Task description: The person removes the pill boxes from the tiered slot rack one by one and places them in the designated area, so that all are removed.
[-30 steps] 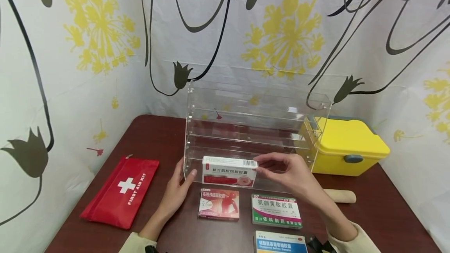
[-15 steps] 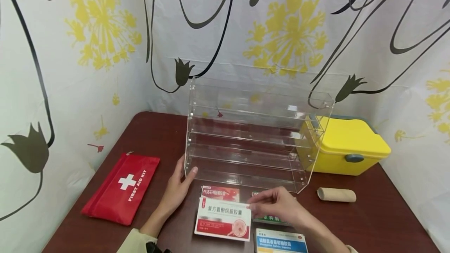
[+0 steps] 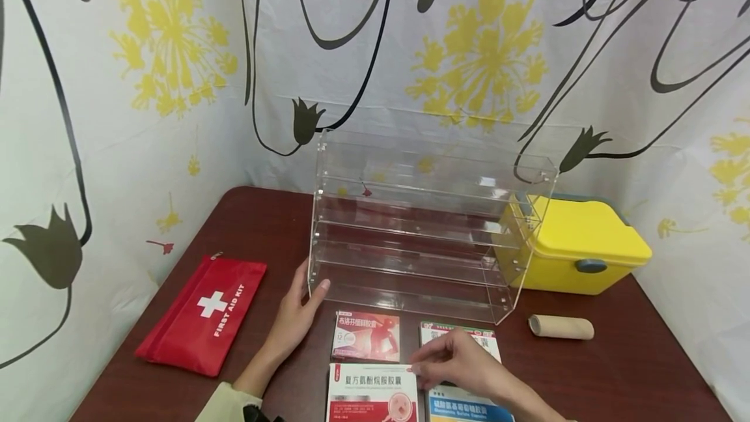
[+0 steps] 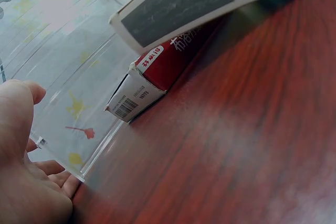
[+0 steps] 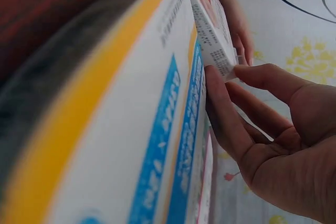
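— Where is the white-and-red medicine box [image 3: 372,393]?

— Low on the brown table [image 3: 252,226], at the near edge, just in front of the pink-red box [image 3: 366,337]. The right hand [image 3: 459,365] pinches its upper right corner, thumb and fingertips [image 5: 218,85] closed on the edge; the right wrist view shows that corner raised off the table.

— And the other hand?

— The left hand [image 3: 295,318] rests at the lower left corner of the clear acrylic shelf rack [image 3: 430,226], fingers straight and loosely together, thumb against the front edge. It grips nothing.

— What lies around the held box?

— A blue-and-yellow box [image 3: 469,406] just to its right, under the right wrist; a green-and-white box [image 3: 489,342] beyond the right hand, partly covered by it. Further out, a red first aid pouch [image 3: 202,314] on the left, a tan roll [image 3: 560,326] on the right, and a yellow case [image 3: 580,243] behind the rack's right end.
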`<state>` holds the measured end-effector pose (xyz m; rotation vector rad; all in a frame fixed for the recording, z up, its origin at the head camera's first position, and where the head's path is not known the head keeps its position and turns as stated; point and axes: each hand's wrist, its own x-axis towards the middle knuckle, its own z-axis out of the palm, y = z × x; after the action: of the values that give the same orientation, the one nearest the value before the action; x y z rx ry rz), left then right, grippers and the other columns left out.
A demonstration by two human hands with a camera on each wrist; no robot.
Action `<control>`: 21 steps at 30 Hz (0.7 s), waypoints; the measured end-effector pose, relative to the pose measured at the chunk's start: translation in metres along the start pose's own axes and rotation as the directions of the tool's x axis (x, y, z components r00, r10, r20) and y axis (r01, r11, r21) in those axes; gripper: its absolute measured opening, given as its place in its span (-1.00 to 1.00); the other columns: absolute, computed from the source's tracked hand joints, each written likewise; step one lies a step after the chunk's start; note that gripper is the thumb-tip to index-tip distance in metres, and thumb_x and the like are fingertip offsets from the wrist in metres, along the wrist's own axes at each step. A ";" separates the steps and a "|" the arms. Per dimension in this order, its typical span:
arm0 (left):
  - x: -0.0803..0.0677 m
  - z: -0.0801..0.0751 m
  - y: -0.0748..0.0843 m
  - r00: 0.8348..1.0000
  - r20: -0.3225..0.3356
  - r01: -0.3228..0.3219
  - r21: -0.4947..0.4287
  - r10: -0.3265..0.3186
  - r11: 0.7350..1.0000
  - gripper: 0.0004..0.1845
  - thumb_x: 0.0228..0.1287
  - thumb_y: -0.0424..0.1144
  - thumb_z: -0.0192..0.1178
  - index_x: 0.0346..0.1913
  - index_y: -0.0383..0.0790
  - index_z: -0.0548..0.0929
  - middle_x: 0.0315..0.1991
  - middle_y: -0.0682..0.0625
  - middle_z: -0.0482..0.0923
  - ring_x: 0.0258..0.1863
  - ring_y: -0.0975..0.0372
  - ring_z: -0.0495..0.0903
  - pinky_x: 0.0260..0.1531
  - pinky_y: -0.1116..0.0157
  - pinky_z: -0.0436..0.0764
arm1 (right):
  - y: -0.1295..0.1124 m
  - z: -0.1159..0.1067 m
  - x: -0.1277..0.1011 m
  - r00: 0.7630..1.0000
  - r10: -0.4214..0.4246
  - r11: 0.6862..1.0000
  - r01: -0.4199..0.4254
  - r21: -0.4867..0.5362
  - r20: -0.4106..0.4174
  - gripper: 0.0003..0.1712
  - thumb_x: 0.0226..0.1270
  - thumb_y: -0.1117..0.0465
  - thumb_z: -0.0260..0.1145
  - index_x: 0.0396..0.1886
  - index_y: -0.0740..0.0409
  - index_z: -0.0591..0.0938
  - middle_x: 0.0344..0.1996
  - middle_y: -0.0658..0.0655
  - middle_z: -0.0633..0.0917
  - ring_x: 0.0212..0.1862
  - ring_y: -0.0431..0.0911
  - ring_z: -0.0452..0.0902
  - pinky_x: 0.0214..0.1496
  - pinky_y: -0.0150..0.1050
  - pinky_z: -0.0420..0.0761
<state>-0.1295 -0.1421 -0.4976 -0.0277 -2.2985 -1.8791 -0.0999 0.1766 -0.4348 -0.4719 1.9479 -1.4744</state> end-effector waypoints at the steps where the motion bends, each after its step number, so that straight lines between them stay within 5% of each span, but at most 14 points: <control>1: 0.000 0.000 0.000 1.000 0.000 0.004 -0.001 -0.004 1.000 -0.27 0.37 0.12 0.17 0.51 0.25 0.12 0.41 0.01 0.29 0.38 0.17 0.24 0.31 -0.02 0.21 | -0.001 0.000 0.000 1.000 -0.003 1.000 0.003 -0.021 -0.002 -0.81 0.34 0.28 0.34 -0.13 0.29 0.74 -0.35 0.24 0.75 -0.34 0.17 0.71 -0.27 -0.12 0.68; 9: -0.001 0.000 0.001 1.000 0.002 0.014 0.006 -0.014 1.000 -0.28 0.37 0.12 0.18 0.50 0.29 0.12 0.41 0.01 0.27 0.39 0.16 0.24 0.31 -0.03 0.21 | -0.007 0.004 0.003 0.996 -0.072 0.946 0.053 -0.321 -0.045 -0.86 0.29 0.16 0.41 -0.24 0.09 0.80 -0.43 -0.05 0.76 -0.42 -0.16 0.67 -0.36 -0.33 0.63; 21: -0.001 0.000 0.002 1.000 -0.004 0.003 0.001 -0.003 1.000 -0.29 0.38 0.09 0.19 0.50 0.26 0.13 0.38 -0.01 0.32 0.37 0.13 0.28 0.29 -0.05 0.23 | -0.006 0.012 0.003 0.988 -0.153 0.876 0.122 -0.466 -0.030 -0.90 0.28 0.19 0.41 -0.30 0.09 0.81 -0.44 -0.18 0.73 -0.44 -0.34 0.58 -0.42 -0.39 0.59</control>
<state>-0.1289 -0.1413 -0.4961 -0.0204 -2.2979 -1.8774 -0.0945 0.1639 -0.4323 -0.7944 2.3694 -1.1030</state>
